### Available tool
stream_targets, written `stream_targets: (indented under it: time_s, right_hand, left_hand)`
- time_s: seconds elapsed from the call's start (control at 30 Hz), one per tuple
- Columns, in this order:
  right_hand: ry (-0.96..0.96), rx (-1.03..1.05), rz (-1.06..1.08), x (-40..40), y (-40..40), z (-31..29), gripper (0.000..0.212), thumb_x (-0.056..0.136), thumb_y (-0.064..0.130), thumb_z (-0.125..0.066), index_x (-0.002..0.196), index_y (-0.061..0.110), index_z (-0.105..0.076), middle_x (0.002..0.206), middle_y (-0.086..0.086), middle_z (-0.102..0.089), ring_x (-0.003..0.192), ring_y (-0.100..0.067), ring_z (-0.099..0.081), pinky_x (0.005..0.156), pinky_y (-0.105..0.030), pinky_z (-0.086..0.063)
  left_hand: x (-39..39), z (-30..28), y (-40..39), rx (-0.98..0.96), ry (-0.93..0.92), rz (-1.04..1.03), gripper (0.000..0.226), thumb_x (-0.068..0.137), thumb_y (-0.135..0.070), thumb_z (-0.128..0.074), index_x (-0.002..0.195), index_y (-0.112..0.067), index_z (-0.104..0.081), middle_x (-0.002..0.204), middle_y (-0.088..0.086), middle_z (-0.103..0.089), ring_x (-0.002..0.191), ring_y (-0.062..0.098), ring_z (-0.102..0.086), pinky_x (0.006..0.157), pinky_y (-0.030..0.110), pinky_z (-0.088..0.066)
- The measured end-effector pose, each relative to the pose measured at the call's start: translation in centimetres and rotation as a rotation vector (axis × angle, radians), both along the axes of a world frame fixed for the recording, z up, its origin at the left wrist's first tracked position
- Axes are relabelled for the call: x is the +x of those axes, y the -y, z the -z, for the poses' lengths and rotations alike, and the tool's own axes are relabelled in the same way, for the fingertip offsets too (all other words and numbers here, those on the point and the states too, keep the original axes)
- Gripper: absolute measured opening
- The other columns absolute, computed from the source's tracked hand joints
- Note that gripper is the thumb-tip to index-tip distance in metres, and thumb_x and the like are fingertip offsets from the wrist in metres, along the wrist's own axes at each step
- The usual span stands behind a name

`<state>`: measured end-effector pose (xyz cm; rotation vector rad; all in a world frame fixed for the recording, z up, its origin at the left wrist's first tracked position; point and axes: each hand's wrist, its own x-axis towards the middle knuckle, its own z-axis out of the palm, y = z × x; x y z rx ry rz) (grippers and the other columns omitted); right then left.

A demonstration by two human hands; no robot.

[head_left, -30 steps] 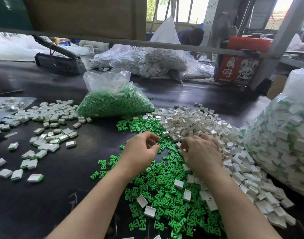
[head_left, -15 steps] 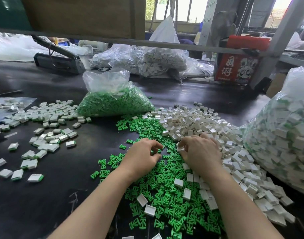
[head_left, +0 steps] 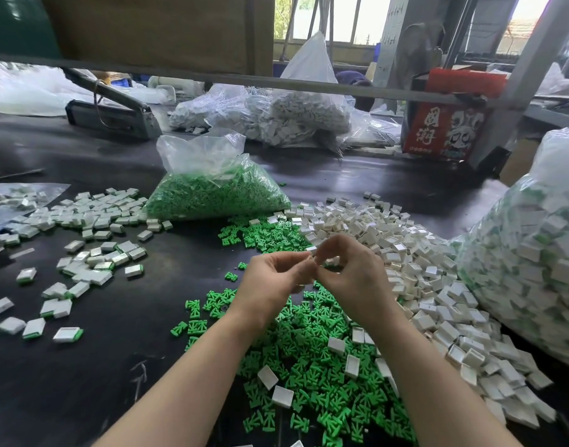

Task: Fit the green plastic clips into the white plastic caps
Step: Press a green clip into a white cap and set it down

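Bag [head_left: 212, 175] holds green clips; sack [head_left: 535, 253] holds assembled caps.

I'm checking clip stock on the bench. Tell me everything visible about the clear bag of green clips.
The bag of green clips is thin, clear, crinkled plastic, lying on its side on the dark table. Its lower part is packed with small bright green clips; the empty upper film stands up loosely, seemingly untied. It sits behind the loose green clips, between the assembled pieces at left and the white caps. Neither hand touches it.

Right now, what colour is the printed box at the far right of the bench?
Red, with white characters and a white-and-dark figure: the printed box, clearest in the head view.
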<state>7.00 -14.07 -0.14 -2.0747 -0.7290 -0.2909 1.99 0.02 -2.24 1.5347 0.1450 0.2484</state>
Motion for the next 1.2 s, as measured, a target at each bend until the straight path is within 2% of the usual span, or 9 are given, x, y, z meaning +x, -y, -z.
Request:
stream_targets:
  time_s: [0.07, 0.13, 0.33, 0.53, 0.6, 0.73, 0.87, 1.0, 1.2]
  right_hand:
    - [-0.078, 0.065, -0.062, 0.0, 0.0, -0.1, 0.021, 0.078, 0.022, -0.081, 0.092, 0.020, -0.065, 0.084, 0.011, -0.071, 0.079, -0.002, -0.066, 0.074, -0.022, -0.054]
    - [-0.168, 0.062, -0.086, 0.2, 0.3, 0.1, 0.016, 0.082, 0.020, -0.077, 0.094, 0.022, -0.068, 0.086, 0.008, -0.073, 0.077, -0.004, -0.068, 0.073, -0.024, -0.057]
    - [0.051, -0.595, 0.042, 0.1, 0.0, 1.0, 0.018, 0.090, 0.039, -0.065, 0.105, 0.035, -0.073, 0.101, 0.010, -0.069, 0.088, -0.010, -0.061, 0.086, -0.030, -0.050]
    - [0.054, -0.637, 0.014, 0.3, -0.2, 1.4, 0.010, 0.090, 0.030, -0.061, 0.096, 0.028, -0.068, 0.097, 0.009, -0.067, 0.089, -0.012, -0.062, 0.088, -0.036, -0.053]
    - [-0.037, -0.491, 0.008, 0.4, -0.1, 1.5, 0.006, 0.090, 0.026, -0.061, 0.094, 0.023, -0.065, 0.090, 0.008, -0.068, 0.084, -0.011, -0.063, 0.084, -0.036, -0.054]
    - [-0.289, 0.040, -0.041, 0.4, 0.2, 0.4, 0.006, 0.089, 0.012, -0.066, 0.090, 0.017, -0.066, 0.082, -0.002, -0.069, 0.076, -0.018, -0.066, 0.070, -0.035, -0.058]
    - [-0.464, 0.449, -0.145, -0.2, 0.4, -0.8, 0.012, 0.089, 0.004, -0.065, 0.095, 0.013, -0.071, 0.089, -0.007, -0.073, 0.082, -0.014, -0.070, 0.069, -0.020, -0.054]
    - [-0.483, 0.578, -0.204, -0.6, 0.0, -1.1, 0.016, 0.088, 0.002, -0.066, 0.103, 0.008, -0.068, 0.093, -0.015, -0.072, 0.088, -0.021, -0.071, 0.077, -0.021, -0.054]
    - [-0.417, 0.582, -0.183, -1.2, -0.8, -1.2, 0.014, 0.083, 0.003, -0.072, 0.096, 0.003, -0.069, 0.088, -0.010, -0.074, 0.085, -0.024, -0.072, 0.079, -0.025, -0.056]
  left_hand:
    - [-0.1, -0.2, -0.3, -0.081, 0.028, -0.069, 0.013, 0.082, -0.021, -0.074, 0.094, -0.016, -0.076, 0.085, 0.007, -0.077, 0.079, 0.018, -0.073, 0.067, 0.026, -0.058]
    - [-0.1, -0.3, -0.7, -0.044, 0.060, -0.143, 0.006, 0.088, -0.012, -0.070, 0.093, -0.012, -0.073, 0.082, 0.007, -0.077, 0.077, 0.018, -0.074, 0.064, 0.023, -0.056]
    - [-0.4, -0.8, -0.8, 0.164, 0.150, -0.144, 0.010, 0.090, -0.011, -0.070, 0.091, -0.021, -0.071, 0.083, 0.002, -0.076, 0.080, 0.014, -0.073, 0.074, 0.027, -0.058]
    - [-0.7, -1.4, -0.5, 0.161, 0.199, -0.088, 0.019, 0.084, -0.010, -0.076, 0.093, -0.026, -0.072, 0.085, -0.005, -0.076, 0.079, 0.006, -0.071, 0.070, 0.014, -0.052]
    - [-0.7, -1.5, -0.4, 0.148, 0.212, -0.080, 0.017, 0.082, -0.012, -0.077, 0.093, -0.025, -0.073, 0.085, -0.004, -0.076, 0.079, 0.008, -0.070, 0.070, 0.016, -0.052]
    - [-0.8, -1.6, -0.6, 0.025, 0.230, -0.083, 0.016, 0.078, -0.029, -0.073, 0.090, -0.019, -0.074, 0.078, -0.003, -0.074, 0.072, 0.008, -0.065, 0.067, 0.017, -0.052]
    - [-0.8, -1.7, -0.7, -0.120, 0.206, -0.068, 0.019, 0.082, -0.033, -0.066, 0.088, -0.018, -0.077, 0.068, -0.006, -0.067, 0.064, 0.005, -0.058, 0.062, 0.017, -0.051]
    - [-0.7, -1.6, -0.5, -0.081, 0.201, -0.089, 0.020, 0.091, -0.031, -0.060, 0.093, -0.018, -0.075, 0.065, -0.009, -0.061, 0.058, 0.005, -0.053, 0.060, 0.018, -0.049]
    - [-0.5, -1.5, -0.7, 0.017, 0.203, -0.099, 0.024, 0.102, -0.014, -0.050, 0.106, -0.022, -0.072, 0.077, -0.002, -0.061, 0.062, 0.001, -0.054, 0.062, 0.014, -0.049]
